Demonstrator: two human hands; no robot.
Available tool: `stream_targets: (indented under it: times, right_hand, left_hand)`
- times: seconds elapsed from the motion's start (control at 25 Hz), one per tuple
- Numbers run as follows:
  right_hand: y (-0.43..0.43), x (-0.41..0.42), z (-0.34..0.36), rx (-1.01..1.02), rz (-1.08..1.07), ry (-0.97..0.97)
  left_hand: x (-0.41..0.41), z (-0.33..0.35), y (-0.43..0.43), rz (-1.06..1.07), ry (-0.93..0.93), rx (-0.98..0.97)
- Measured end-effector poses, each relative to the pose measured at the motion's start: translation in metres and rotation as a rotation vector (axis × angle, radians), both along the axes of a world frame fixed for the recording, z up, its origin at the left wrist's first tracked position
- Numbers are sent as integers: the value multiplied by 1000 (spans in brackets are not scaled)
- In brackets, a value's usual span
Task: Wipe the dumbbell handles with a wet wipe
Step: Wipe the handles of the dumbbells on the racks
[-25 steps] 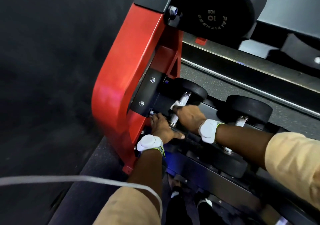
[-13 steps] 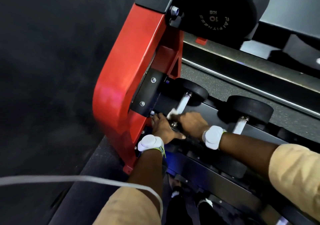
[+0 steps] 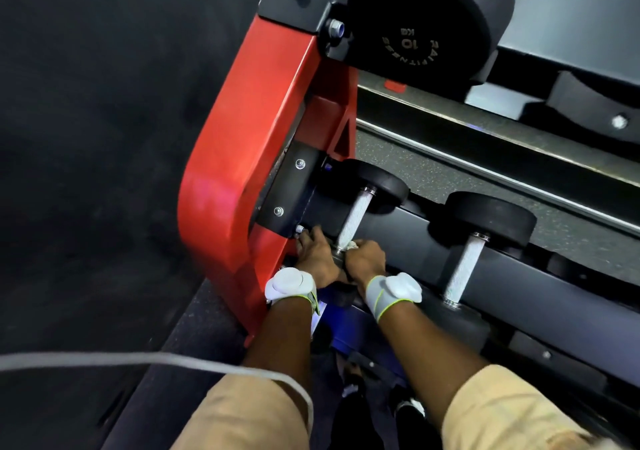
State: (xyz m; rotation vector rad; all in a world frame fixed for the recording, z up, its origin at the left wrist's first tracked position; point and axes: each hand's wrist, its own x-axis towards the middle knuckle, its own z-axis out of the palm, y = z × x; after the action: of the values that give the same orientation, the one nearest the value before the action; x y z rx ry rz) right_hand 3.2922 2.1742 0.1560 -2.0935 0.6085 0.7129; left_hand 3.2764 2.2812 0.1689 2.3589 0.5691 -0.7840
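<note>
A small dumbbell lies on the lower rack shelf, its knurled silver handle (image 3: 355,219) running toward me from a black far head (image 3: 379,182). My right hand (image 3: 365,260) is closed around the near end of that handle with a white wet wipe (image 3: 351,245) showing between its fingers. My left hand (image 3: 315,255) rests on the dumbbell's near head, which the hands mostly hide. A second dumbbell handle (image 3: 464,267) lies to the right, untouched.
The red rack upright (image 3: 242,158) stands just left of my hands. A black 10 kg dumbbell (image 3: 419,30) sits on the shelf above. The black shelf rail (image 3: 519,276) runs to the right. A white cable (image 3: 156,359) crosses the lower left.
My right hand has slid with the wipe down the handle toward me, uncovering most of the silver grip. My left hand has stayed in place.
</note>
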Motion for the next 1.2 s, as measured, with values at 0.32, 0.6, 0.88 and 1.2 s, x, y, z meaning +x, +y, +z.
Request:
stream_targets:
  times: [0.32, 0.6, 0.88, 1.2]
  right_hand:
    - [-3, 14, 0, -47, 124, 22]
    - [-4, 12, 1, -45, 149, 8]
    - [-2, 27, 13, 7, -263, -90]
    - [5, 39, 16, 54, -381, -124]
  left_hand:
    - [-1, 1, -3, 45, -4, -23]
    - [0, 1, -5, 42, -4, -3]
    - [-1, 0, -4, 26, -3, -2]
    - [0, -4, -1, 20, 0, 4]
